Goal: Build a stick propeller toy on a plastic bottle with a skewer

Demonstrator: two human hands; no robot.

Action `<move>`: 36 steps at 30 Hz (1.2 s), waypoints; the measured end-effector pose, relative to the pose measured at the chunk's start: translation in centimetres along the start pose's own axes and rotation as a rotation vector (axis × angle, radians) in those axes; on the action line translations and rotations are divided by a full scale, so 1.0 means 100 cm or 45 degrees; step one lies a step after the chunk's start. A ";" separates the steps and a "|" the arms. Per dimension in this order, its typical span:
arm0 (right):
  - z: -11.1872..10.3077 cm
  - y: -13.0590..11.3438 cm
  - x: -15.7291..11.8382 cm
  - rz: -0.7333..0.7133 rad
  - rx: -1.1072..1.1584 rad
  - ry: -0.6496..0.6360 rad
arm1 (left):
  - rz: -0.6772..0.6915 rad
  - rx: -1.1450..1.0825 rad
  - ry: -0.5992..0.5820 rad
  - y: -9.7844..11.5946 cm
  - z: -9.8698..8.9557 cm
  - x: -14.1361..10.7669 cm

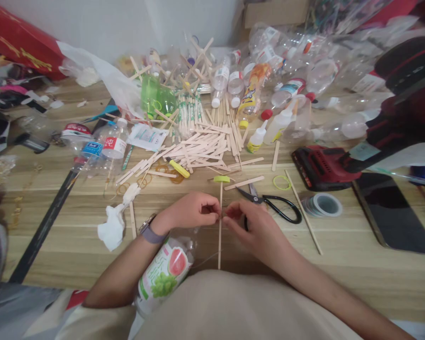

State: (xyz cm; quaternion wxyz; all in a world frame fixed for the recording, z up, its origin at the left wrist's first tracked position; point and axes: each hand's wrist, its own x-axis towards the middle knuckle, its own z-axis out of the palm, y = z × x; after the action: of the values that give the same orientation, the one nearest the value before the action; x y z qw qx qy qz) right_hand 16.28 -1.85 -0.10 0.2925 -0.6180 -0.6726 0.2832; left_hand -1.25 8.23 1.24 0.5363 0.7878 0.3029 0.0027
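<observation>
A thin wooden stick (pixel 220 241) lies upright in the view between my hands, with a yellow-green cap (pixel 221 179) at its far end. My left hand (pixel 201 210) is curled with its fingertips pinched at the stick's left side; what they hold is too small to make out. On the right side, my right hand (pixel 246 219) has its thumb and fingers bent and apart, close to the stick. Black-handled scissors (pixel 281 208) lie partly behind my right hand. A plastic bottle with a fruit label (pixel 166 274) lies under my left forearm.
Craft sticks (pixel 201 148) are heaped beyond my hands, near a yellow cutter (pixel 179 168) and glue bottles (pixel 257 138). Plastic bottles crowd the back right. To the right are a red-black power tool (pixel 326 167), a tape roll (pixel 324 205) and a phone (pixel 395 212). Someone's arm shows far left.
</observation>
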 end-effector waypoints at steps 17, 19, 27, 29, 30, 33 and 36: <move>0.016 0.001 -0.003 0.021 0.185 -0.136 | -0.234 -0.746 -0.070 -0.003 0.001 0.005; 0.015 0.004 -0.004 -0.036 0.125 -0.107 | -0.233 -0.823 -0.069 -0.003 0.002 0.005; 0.009 0.011 -0.007 -0.497 -0.260 0.139 | -0.283 -0.995 -0.019 -0.005 0.006 0.007; 0.006 0.008 -0.007 -0.616 -0.302 0.194 | -0.306 -1.029 -0.010 -0.004 0.006 0.007; 0.004 0.006 -0.007 -0.663 -0.327 0.224 | -0.319 -1.041 -0.002 -0.003 0.006 0.007; 0.001 0.004 -0.008 -0.741 -0.414 0.291 | -0.356 -1.049 0.006 -0.002 0.007 0.006; -0.001 0.005 -0.008 -0.797 -0.497 0.287 | -0.347 -1.051 -0.016 -0.003 0.008 0.007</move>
State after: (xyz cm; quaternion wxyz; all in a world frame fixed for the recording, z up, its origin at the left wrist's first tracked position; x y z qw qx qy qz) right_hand 16.70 -2.66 -0.46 0.3138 -0.4539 -0.8336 -0.0229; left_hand -0.58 7.99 0.47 0.8036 0.4602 0.3744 0.0480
